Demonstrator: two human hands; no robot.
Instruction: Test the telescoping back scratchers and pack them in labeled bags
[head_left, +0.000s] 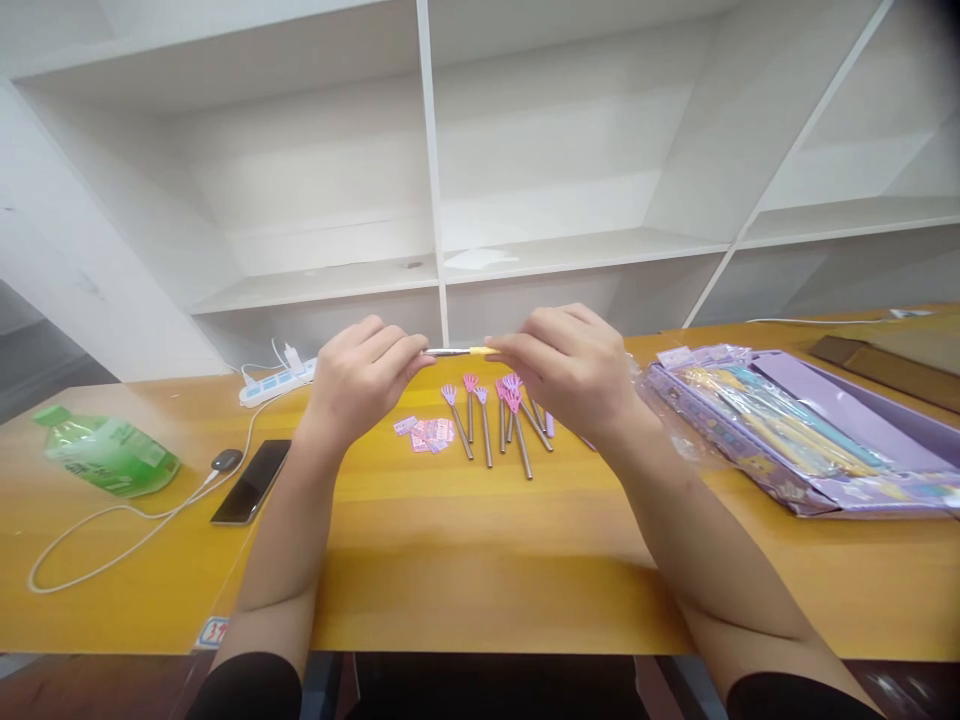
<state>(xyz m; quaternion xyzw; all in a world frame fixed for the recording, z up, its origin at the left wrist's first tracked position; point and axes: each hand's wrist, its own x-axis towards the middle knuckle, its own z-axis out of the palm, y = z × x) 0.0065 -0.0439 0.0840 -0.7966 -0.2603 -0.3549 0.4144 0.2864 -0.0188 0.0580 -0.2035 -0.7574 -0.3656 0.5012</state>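
Note:
Both hands are raised above the table, gripping a thin silver-and-yellow rod (454, 352) held level between them. My left hand (367, 375) pinches its silver end, while my right hand (566, 365) has closed fingers on the yellow part. Both ends of the rod are hidden in the fingers. Below lie several back scratchers (486, 430), with small pink or purple hand-shaped heads and metal shafts. Just left of them is a small pile of pink-and-white printed cards (429, 434).
At right stands an open purple box (795, 500) with yellow and blue wrapped sticks. A green bottle (112, 455) lies at left, near a phone (253, 482), a white cable (135, 510) and a power strip (276, 384). White shelves (570, 160) rise behind the table.

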